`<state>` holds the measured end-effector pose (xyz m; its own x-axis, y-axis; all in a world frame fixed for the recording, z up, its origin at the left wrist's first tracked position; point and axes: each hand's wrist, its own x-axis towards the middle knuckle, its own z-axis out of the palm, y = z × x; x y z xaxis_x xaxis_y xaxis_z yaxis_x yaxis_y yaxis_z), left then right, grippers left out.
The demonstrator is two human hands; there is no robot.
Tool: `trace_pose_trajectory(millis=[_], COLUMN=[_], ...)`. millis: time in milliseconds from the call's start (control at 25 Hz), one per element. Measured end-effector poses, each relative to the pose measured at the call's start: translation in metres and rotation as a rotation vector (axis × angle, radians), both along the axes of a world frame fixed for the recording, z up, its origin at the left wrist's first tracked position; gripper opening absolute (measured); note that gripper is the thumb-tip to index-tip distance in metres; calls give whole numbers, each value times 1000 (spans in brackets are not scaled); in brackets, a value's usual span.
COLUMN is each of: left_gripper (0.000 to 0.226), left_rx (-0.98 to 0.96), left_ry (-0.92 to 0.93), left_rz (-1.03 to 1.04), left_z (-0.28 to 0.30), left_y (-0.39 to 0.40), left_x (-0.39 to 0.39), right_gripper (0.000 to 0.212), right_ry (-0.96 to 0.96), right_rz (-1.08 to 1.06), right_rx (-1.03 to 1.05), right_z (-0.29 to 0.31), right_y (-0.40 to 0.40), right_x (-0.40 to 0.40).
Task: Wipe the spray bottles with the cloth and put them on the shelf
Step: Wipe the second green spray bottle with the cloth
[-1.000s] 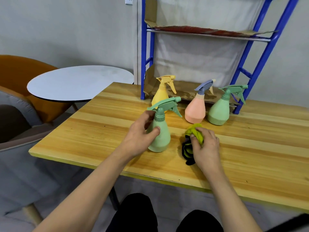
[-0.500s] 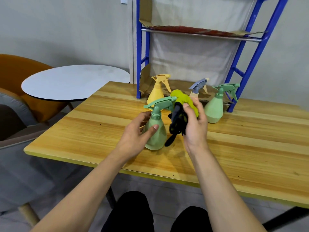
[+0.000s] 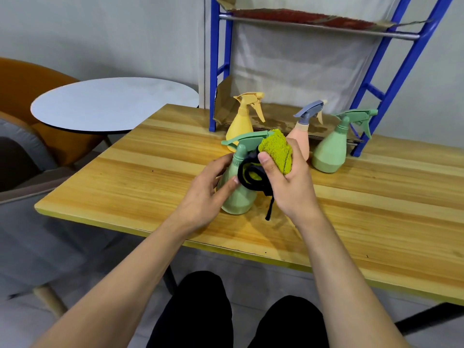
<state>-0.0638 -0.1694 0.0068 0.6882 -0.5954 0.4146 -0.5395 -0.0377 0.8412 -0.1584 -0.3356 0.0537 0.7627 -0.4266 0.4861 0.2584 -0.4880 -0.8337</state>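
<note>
A pale green spray bottle (image 3: 237, 197) stands on the wooden table (image 3: 140, 177) near its front edge. My left hand (image 3: 206, 189) grips its body from the left. My right hand (image 3: 288, 182) holds a green cloth with black trim (image 3: 276, 151) against the bottle's neck and right side. Behind stand a yellow bottle (image 3: 242, 121), a pink bottle with a grey trigger (image 3: 302, 139), partly hidden by my hand, and a second green bottle (image 3: 331, 149).
A blue metal shelf frame (image 3: 391, 79) stands at the table's back, with cardboard on its lower level (image 3: 278, 119) and a rail (image 3: 319, 27) above. A round white table (image 3: 110, 104) and an orange chair (image 3: 30, 81) are at the left.
My right hand lifted the cloth off the table and brought it up against the near green bottle's neck. My left hand kept its grip on the bottle.
</note>
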Motion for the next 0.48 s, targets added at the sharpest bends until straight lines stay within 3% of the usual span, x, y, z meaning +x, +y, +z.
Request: trace_pose_trajectory(millis=[320, 480], left_gripper=[57, 60], left_rx=[-19, 12], left_ry=[62, 88], left_rz=[12, 12], left_z=[0, 0], left_y=[-2, -3], left_x=[-3, -3], right_gripper=[40, 44], right_ry=[136, 153], right_rz=[-67, -189], right_rx=[-164, -65], right_z=[-20, -33], right_y=[-17, -29], right_x=[-21, -48])
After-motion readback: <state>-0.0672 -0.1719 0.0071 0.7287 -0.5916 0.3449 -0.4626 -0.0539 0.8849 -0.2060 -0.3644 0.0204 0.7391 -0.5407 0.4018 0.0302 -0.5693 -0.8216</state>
